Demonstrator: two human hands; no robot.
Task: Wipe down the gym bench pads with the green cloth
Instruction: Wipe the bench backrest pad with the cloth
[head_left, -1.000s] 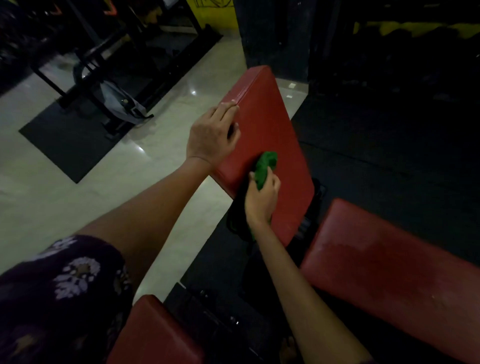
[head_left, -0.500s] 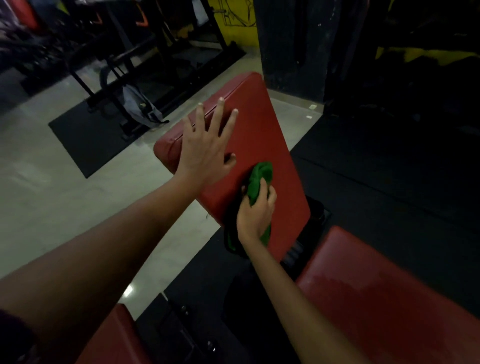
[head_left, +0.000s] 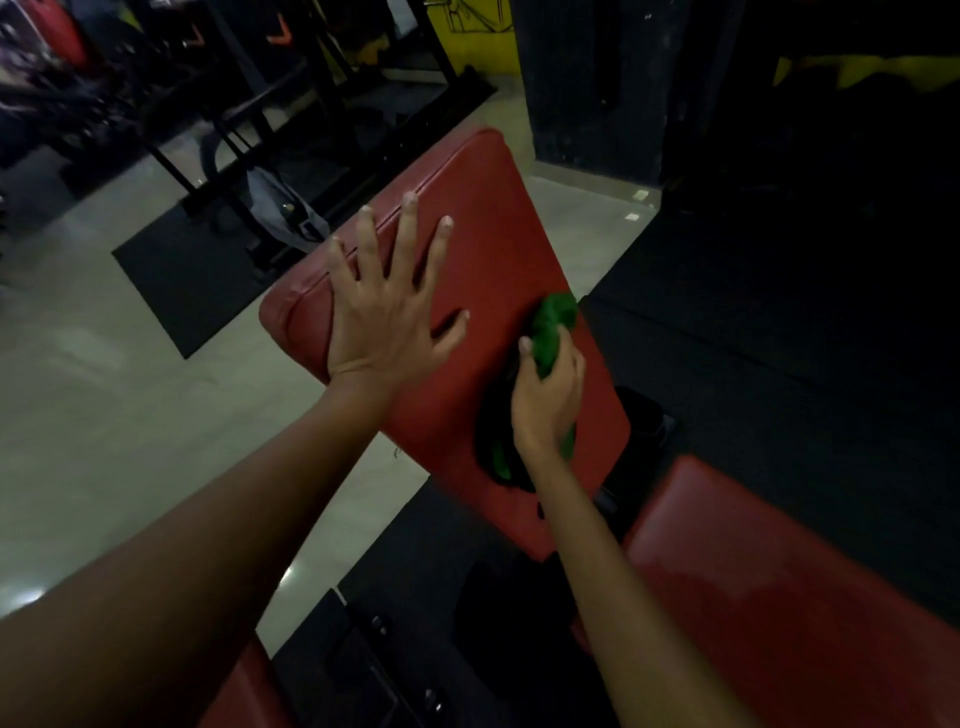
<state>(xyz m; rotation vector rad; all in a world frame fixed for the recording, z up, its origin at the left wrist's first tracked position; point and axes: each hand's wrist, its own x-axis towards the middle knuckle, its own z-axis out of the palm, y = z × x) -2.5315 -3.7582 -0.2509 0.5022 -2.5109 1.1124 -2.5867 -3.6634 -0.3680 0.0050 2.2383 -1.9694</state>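
While gripped, green cloth (head_left: 554, 327) under right hand (head_left: 546, 400).

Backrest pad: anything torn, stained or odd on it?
No tear or stain shows on the backrest pad. The left hand lies flat on it, the right hand grips the green cloth. The seat pad has a paler patch, maybe damp sheen; too dim to tell.

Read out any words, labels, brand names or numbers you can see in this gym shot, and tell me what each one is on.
No readable text anywhere.
Yellow wall panel: dark line markings, a drawing or lettering, too blurred to tell.
Red bench pad: no label or logo visible.
Green cloth, gripped by the right hand: no tag visible.
Left hand lies flat on the pad; nothing written near it.
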